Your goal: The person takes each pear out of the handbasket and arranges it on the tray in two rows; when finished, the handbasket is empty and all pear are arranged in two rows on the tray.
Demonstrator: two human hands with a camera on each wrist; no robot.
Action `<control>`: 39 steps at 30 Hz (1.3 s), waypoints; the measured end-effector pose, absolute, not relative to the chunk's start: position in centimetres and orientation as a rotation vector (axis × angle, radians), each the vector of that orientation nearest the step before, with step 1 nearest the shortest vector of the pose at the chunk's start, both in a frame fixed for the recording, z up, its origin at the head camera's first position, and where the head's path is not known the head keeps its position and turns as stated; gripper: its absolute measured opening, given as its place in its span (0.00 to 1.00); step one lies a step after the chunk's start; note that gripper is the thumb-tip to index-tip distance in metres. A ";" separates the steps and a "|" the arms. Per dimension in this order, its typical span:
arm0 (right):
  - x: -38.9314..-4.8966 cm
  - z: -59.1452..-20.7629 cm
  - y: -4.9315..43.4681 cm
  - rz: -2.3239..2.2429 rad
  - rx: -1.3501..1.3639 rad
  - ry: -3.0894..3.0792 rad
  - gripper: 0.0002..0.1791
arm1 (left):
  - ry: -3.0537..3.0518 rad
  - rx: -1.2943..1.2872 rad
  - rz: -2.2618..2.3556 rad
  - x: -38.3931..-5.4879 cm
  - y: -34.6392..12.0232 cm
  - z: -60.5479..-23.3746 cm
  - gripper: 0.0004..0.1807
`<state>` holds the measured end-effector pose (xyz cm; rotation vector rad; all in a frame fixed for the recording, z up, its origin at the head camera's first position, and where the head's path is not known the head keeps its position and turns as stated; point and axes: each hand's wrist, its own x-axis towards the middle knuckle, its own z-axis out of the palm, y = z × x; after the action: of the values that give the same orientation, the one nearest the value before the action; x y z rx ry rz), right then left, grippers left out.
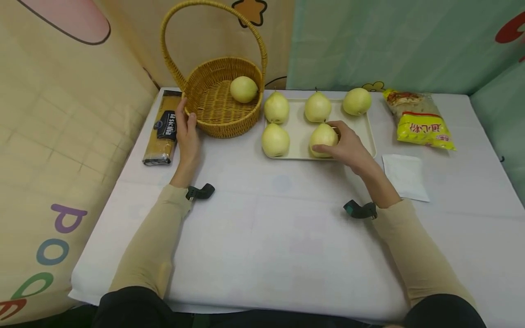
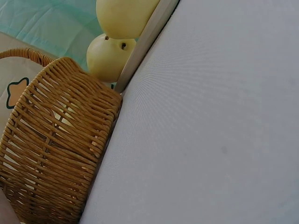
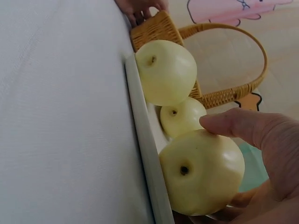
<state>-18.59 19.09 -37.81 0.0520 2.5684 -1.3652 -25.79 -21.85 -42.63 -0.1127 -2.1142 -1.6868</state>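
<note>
My right hand grips a pale yellow-green pear at the front middle of a cream tray. Thumb and fingers are around that pear in the right wrist view. The tray bears several other pears, including one at the front left. To the left stands a wicker basket with a tall arched handle and a single pear inside. My left hand rests against the basket's left side with its fingers fairly straight. Its fingertips are partly hidden in the left wrist view.
A pack of pasta lies left of the basket, near the left hand. Right of the tray are a yellow food bag and a flat white packet. Curtains border the white-covered table at the back and sides.
</note>
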 end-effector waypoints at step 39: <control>-18.2 -37.4 19.4 -1.371 0.069 2.569 0.50 | -2.149 -0.087 -1.706 -26.3 -22.2 -43.0 0.29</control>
<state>-18.18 19.38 -37.45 0.0695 2.5686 -1.3715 -26.25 -22.20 -43.00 -0.0873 -2.1490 -1.7064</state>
